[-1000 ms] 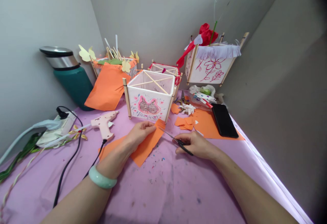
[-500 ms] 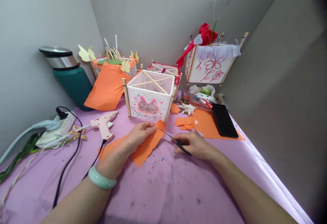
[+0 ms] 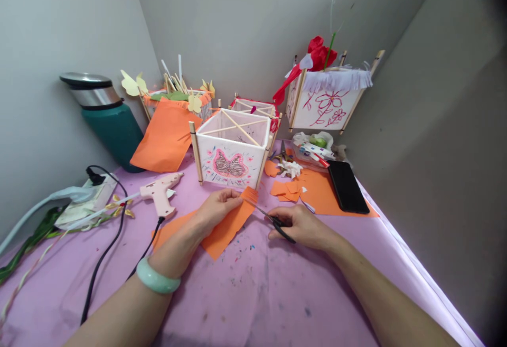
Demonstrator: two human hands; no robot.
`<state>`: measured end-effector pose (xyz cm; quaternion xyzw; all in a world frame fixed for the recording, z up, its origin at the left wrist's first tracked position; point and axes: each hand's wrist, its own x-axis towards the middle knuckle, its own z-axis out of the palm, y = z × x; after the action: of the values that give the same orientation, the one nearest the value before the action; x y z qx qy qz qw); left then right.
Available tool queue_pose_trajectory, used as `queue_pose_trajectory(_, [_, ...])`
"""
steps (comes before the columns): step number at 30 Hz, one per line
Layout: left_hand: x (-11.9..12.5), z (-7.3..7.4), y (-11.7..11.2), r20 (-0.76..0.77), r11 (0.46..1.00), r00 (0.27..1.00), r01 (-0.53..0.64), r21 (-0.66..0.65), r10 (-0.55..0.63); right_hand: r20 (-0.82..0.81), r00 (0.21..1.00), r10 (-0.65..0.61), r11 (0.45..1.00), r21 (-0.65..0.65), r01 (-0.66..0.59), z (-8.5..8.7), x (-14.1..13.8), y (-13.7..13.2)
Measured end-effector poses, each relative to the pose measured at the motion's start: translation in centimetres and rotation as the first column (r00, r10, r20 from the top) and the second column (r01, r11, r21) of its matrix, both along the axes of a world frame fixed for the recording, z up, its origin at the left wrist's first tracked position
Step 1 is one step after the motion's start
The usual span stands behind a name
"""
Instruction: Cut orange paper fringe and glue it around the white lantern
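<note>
The fingers (image 3: pixel 225 199) of the left hand (image 3: pixel 216 210) are pressed together and clamped on a ragged strip of orange craft paper (image 3: pixel 226 229), which slants across the lilac cloth-covered tabletop (image 3: pixel 253 297) with its far end raised just before a white paper lantern with a butterfly drawing (image 3: pixel 229 165). That far end now carries a fringe of narrow cuts (image 3: pixel 249 195), so the edge has visibly been snipped into slim tabs. The right hand (image 3: pixel 299 225) curls closed around the loops of black-handled scissors (image 3: pixel 280 226), whose slim blades point at the strip's edge, right beside the fringe; whether they are inside the paper is too small to tell. Orange paper scraps (image 3: pixel 287 191) lie ahead of the right hand, on an orange paper sheet (image 3: pixel 327 199) partly under a black smartphone (image 3: pixel 347 186). A pink hot glue gun (image 3: pixel 158 191) rests left of the strip, its black cord (image 3: pixel 148 244) running beneath the left forearm, which wears a pale green bangle (image 3: pixel 155 278).
</note>
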<state>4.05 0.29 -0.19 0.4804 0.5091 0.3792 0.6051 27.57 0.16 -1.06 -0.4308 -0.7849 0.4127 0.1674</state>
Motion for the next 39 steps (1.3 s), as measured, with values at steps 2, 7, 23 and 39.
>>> queue_pose_trajectory(2, [0.0,0.0,0.0,0.013,1.000,1.000,0.006,-0.008,-0.006,-0.005,1.000,0.002,1.000,-0.005,-0.002,0.0,0.0,0.0])
queue_pose_trajectory(7, [-0.1,-0.4,0.0,0.003,1.000,1.000,0.018,-0.007,-0.018,-0.022,1.000,0.004,1.000,0.009,-0.004,0.0,-0.2,0.0])
queue_pose_trajectory(23, [-0.2,-0.4,0.0,-0.031,1.000,0.999,0.026,0.016,-0.026,-0.024,1.000,0.015,0.999,0.035,-0.014,-0.3,-0.2,0.1])
queue_pose_trajectory(39, [0.1,0.7,-0.4,0.007,0.998,0.999,-0.053,-0.040,0.054,0.074,0.995,0.062,0.997,-0.059,-0.057,0.8,1.5,0.5])
